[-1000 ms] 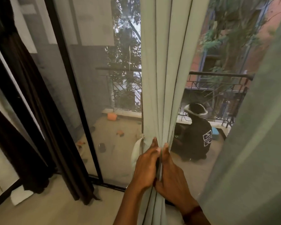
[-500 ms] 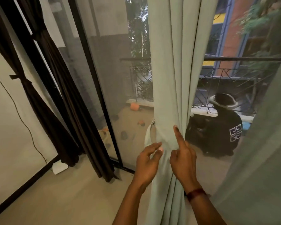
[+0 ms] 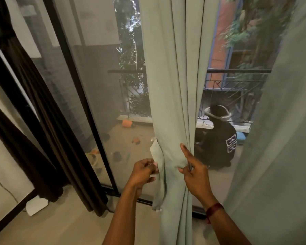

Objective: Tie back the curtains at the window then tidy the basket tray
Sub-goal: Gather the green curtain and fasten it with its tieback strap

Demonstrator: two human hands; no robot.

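Change, left hand: half a second ago the left hand (image 3: 143,171) reached in with thumb and forefinger spread. Now its grip is closed, the curled fingers pinching the pale fabric tie strip (image 3: 155,152).
Change, right hand: a second ago the right hand (image 3: 194,174) clasped the gathered folds next to the left hand. Now the two hands are apart. The forefinger is still laid straight up the cloth, and the grip of thumb and other fingers is clamped on a fold.
Change, view: the view has shifted, and the curtain looms larger than before.
Curtain, place: the pale green pleated fabric curtain (image 3: 173,85) hangs mid-window between the two hands, in front of the glass.
Curtain, axis: its long axis runs top to bottom. The folds are drawn narrow at hand height and fall on toward the floor.
Strip, axis: upright along the curtain's left edge, its top poking out just above the left hand.
Curtain, look: matte, soft vertical pleats, bunched and creased where it is pinched.
Far left: dark brown tied-back drapes (image 3: 30,131) hang against the wall, with a white object (image 3: 36,205) on the floor below them.
Left of centre: a black sliding-door frame (image 3: 81,96) slants down to the floor.
Right wrist: a dark red band (image 3: 214,209).
Through the glass: a person in a black top (image 3: 217,140) sits on the balcony, back turned.
Far right: a second pale green curtain panel (image 3: 281,138) fills the edge.
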